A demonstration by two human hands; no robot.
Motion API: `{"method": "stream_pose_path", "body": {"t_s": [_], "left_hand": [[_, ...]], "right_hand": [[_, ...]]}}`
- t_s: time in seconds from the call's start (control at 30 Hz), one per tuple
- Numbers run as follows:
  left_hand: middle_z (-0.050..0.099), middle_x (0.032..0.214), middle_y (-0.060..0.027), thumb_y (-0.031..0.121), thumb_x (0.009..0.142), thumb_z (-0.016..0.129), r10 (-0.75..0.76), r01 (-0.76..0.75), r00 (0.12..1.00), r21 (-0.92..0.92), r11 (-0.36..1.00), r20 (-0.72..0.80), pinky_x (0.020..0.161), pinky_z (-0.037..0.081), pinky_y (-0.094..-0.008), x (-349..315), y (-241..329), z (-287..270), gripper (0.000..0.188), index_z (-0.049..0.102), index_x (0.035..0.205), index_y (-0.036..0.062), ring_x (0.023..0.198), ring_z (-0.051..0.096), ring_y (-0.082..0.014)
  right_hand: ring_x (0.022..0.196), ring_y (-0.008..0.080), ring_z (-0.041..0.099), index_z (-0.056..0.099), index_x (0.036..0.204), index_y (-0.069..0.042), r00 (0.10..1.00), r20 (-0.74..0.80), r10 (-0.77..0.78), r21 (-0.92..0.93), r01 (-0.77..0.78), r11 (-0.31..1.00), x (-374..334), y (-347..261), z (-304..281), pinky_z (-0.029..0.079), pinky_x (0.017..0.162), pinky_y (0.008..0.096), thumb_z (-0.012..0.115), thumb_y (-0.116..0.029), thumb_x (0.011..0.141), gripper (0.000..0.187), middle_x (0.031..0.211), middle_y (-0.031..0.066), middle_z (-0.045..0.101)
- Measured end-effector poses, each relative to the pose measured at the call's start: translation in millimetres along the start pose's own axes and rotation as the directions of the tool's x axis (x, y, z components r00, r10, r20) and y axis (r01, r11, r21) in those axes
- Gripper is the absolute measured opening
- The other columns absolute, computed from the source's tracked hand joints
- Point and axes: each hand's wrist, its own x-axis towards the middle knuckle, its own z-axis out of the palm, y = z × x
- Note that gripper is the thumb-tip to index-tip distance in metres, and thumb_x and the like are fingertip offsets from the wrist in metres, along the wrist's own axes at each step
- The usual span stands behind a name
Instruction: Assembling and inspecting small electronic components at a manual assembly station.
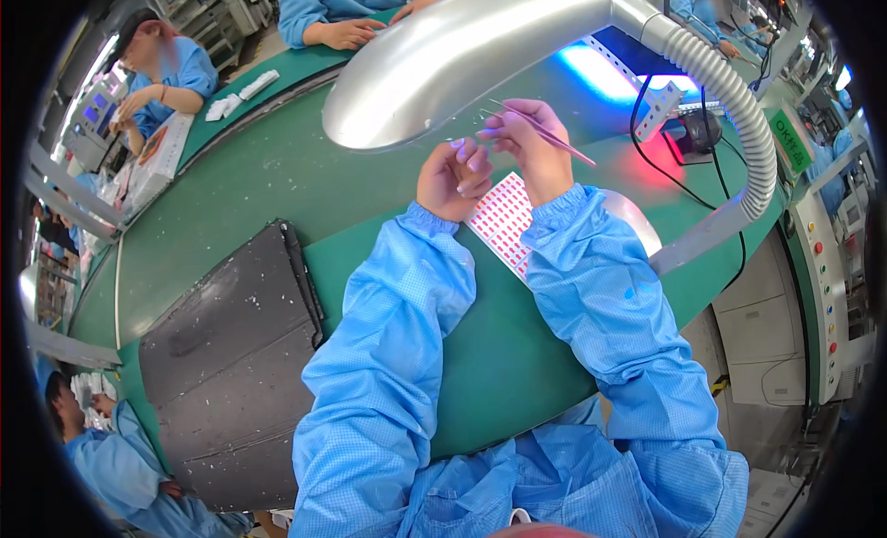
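Observation:
Both my hands are raised close together in front of the lamp. In my right hand (534,152) is a pair of pinkish tweezers (571,149), the thin tips pointing left and the rear end sticking out to the right. My left hand (453,179) is closed, its fingers curled toward the thumb; whatever it may hold is too small to make out. Beneath my wrists lies a white sheet of small red stickers (500,216), partly covered by my right sleeve. It rests on the green mat (499,353).
A large silver lamp head (443,62) on a ribbed flexible arm (759,131) hangs just beyond my hands. Left of my arms lies a black folded sheet or bag (231,372). A dark device (695,131) with red light and cables sits at right. Several co-workers in blue sit around.

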Motion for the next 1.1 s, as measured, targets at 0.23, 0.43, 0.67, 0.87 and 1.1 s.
{"method": "stream_pose_path", "body": {"t_s": [0.23,0.43,0.67,0.87,1.1], "left_hand": [[0.043,0.062,0.0006,0.024,0.086,0.04,-0.064,0.065,0.995,-0.008,0.998,0.071,0.041,0.027,-0.0213,-2.2,-3.0,0.6,0.023,0.041,0.066,0.0114,0.044,0.032,-0.0074],[0.038,0.048,0.0025,0.024,0.083,0.04,-0.02,0.011,0.972,0.04,0.999,0.233,0.04,0.024,-0.0211,-3.9,-0.1,-7.0,0.03,0.038,0.055,0.0141,0.042,0.028,-0.0064],[0.039,0.043,0.0014,0.025,0.08,0.038,0.048,-0.076,0.963,0.094,0.993,0.267,0.056,0.036,-0.0215,-1.2,-3.8,-4.3,0.033,0.035,0.049,0.0143,0.056,0.038,-0.0127],[0.039,0.043,0.0003,0.022,0.08,0.036,-0.003,0.0,0.954,0.009,1.0,0.298,0.063,0.038,-0.0233,-3.1,-1.5,-4.6,0.033,0.034,0.048,0.0139,0.064,0.041,-0.0163],[0.038,0.041,-0.0008,0.019,0.079,0.035,-0.007,0.004,0.964,0.012,1.0,0.266,0.067,0.04,-0.0253,-2.6,-1.4,-0.5,0.033,0.033,0.047,0.0128,0.064,0.043,-0.0183]], "right_hand": [[0.07,0.0147,0.059,0.057,0.094,0.004,0.998,0.055,0.002,-0.153,0.006,0.988,-5.9,-9.1,-1.3,0.046,0.06,0.0234,0.057,-0.015,0.082,0.022,0.077,0.0091,0.06],[0.057,0.0117,0.054,0.06,0.083,0.003,0.963,0.243,0.114,-0.172,-0.073,0.982,-10.2,-11.1,-2.3,0.045,0.053,0.0224,0.056,-0.012,0.082,0.016,0.067,0.0072,0.058],[0.057,0.0117,0.056,0.058,0.082,0.004,0.941,0.318,0.118,-0.21,-0.051,0.976,-15.6,-6.7,0.6,0.046,0.053,0.0217,0.056,-0.007,0.082,0.012,0.068,0.0089,0.059],[0.057,0.0107,0.056,0.057,0.083,0.004,0.932,0.342,0.117,-0.22,-0.042,0.975,-15.9,-3.2,0.5,0.046,0.052,0.0212,0.055,-0.007,0.083,0.012,0.069,0.0101,0.061],[0.056,0.0102,0.056,0.057,0.083,0.004,0.926,0.351,0.135,-0.247,-0.048,0.968,-16.1,-5.8,-0.1,0.046,0.052,0.0207,0.056,-0.008,0.083,0.012,0.068,0.0096,0.06]]}}
